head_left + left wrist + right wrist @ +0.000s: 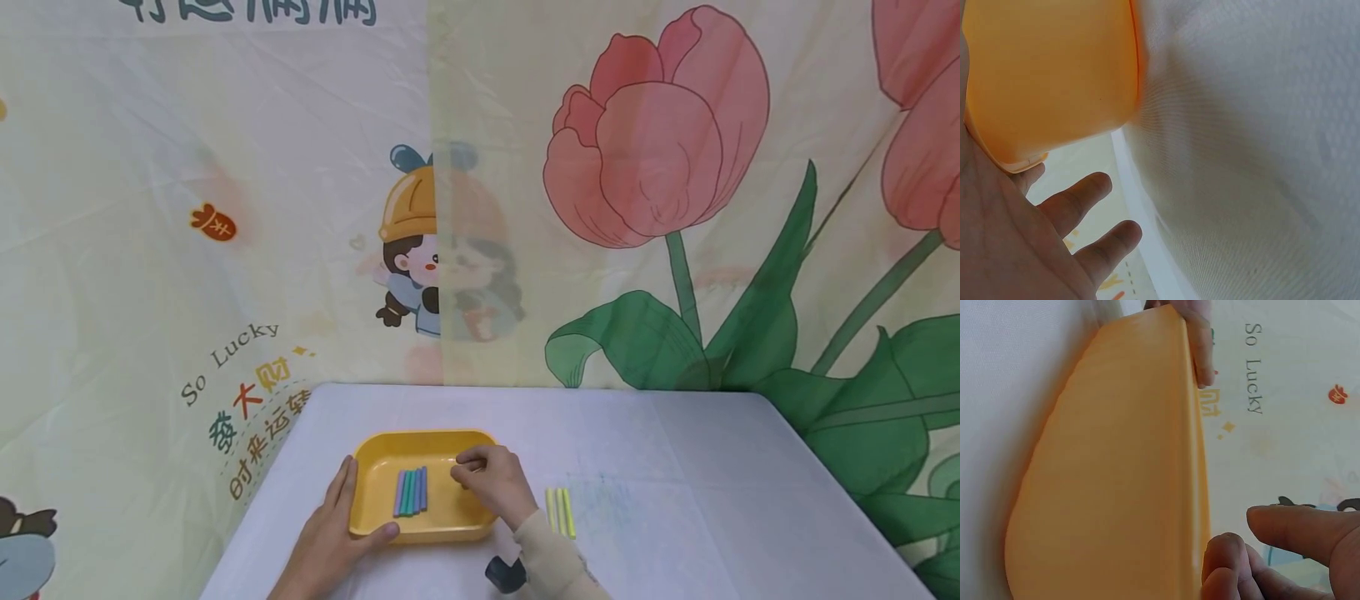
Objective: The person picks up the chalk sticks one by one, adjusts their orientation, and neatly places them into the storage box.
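Observation:
A yellow tray (pixel 442 528) lies on the white-covered table. Inside it, left of its middle, a row of several chalk sticks (pixel 410 492) in purple, green and blue lies side by side. My left hand (pixel 327 527) rests against the tray's left end, fingers straight along the wall and thumb at the front rim. In the left wrist view its fingers are spread beside the tray wall. Over the tray's right part, my right hand (pixel 495 483) has partly bent fingers. The right wrist view shows a gap between its fingertips, with no chalk visible there.
Three yellow chalk sticks (pixel 560 512) lie on the table to the right of the tray, close to the right forearm. Bluish smudges (pixel 603 500) mark the cloth beyond them. A black object (pixel 506 575) sits by the right sleeve. A printed curtain hangs behind the table.

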The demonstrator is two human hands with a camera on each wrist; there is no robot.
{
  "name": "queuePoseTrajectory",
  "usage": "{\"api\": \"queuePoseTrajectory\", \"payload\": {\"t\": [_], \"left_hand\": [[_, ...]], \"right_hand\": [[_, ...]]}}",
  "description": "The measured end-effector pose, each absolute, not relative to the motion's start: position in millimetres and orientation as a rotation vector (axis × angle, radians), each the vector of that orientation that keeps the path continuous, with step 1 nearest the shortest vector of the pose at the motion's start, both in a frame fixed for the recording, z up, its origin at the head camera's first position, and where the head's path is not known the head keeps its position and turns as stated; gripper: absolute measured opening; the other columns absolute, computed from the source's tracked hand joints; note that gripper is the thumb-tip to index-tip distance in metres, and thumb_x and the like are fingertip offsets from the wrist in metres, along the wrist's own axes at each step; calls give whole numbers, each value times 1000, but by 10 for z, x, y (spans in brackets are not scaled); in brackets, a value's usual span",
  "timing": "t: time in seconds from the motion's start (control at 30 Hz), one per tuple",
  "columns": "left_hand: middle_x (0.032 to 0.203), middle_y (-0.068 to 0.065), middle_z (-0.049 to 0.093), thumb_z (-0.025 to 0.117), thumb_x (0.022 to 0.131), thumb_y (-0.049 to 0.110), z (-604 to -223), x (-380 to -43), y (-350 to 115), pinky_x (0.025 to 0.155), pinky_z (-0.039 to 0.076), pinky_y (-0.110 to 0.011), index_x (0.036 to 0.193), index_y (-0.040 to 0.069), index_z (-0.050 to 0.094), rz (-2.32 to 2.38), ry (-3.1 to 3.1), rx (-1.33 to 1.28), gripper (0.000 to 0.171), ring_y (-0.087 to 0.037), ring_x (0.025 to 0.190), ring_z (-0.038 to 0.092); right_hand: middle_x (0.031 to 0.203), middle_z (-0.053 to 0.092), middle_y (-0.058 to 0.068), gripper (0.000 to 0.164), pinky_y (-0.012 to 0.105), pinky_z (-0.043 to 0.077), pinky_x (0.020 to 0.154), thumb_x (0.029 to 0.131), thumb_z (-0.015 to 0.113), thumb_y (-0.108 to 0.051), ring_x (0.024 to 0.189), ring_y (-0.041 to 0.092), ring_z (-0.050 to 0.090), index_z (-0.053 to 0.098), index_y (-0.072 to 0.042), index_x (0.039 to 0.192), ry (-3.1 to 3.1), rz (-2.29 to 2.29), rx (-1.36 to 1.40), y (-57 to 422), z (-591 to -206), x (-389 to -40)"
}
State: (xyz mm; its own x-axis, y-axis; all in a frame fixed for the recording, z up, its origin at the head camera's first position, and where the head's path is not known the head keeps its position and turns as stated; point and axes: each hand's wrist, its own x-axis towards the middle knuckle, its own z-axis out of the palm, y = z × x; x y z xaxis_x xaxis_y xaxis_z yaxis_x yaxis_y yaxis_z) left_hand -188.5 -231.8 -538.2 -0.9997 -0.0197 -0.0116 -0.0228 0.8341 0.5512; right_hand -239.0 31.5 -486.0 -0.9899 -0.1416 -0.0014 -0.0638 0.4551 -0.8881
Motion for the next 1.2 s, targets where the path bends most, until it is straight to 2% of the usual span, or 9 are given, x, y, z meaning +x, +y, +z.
{"api": "queuePoseTrajectory", "payload": {"t": [0.3, 0.63, 0.93, 1.2], "left_hand": [[170, -16, -1, 64, 75, 83, -5371, -1863, -2323, 114, 29, -67, 163, 11, -7, 902, 2986, -42, 134, -53, 145, 25], [170, -15, 0, 65, 76, 81, -5373, -1838, -2317, 112, 32, -65, 163, 11, -6, 912, 3006, -5, 132, -53, 143, 30], [170, -15, 0, 64, 76, 82, -5358, -1839, -2312, 112, 33, -65, 163, 10, -7, 893, 3006, -19, 133, -53, 142, 31], [170, -15, 1, 65, 77, 81, -5367, -1848, -2318, 112, 33, -65, 163, 11, -7, 903, 3020, 5, 132, -53, 142, 32]], "right_hand": [[84, 70, -1, 25, 30, 59, 68, 88, 78, -23, 75, 14, 66, 75, -5, 104, 2626, -1619, -180, 587, -4805, -2411], [92, 71, 2, 28, 30, 60, 66, 90, 77, -23, 76, 17, 67, 73, -3, 110, 2612, -1644, -65, 948, -4817, -2363], [90, 70, 1, 34, 30, 59, 66, 89, 77, -27, 75, 15, 67, 73, -3, 112, 2700, -1561, 126, 1330, -4904, -2298], [89, 70, 0, 29, 29, 55, 62, 88, 77, -25, 74, 12, 65, 75, -4, 108, 2829, -1438, 235, 1639, -5027, -2258]]}}
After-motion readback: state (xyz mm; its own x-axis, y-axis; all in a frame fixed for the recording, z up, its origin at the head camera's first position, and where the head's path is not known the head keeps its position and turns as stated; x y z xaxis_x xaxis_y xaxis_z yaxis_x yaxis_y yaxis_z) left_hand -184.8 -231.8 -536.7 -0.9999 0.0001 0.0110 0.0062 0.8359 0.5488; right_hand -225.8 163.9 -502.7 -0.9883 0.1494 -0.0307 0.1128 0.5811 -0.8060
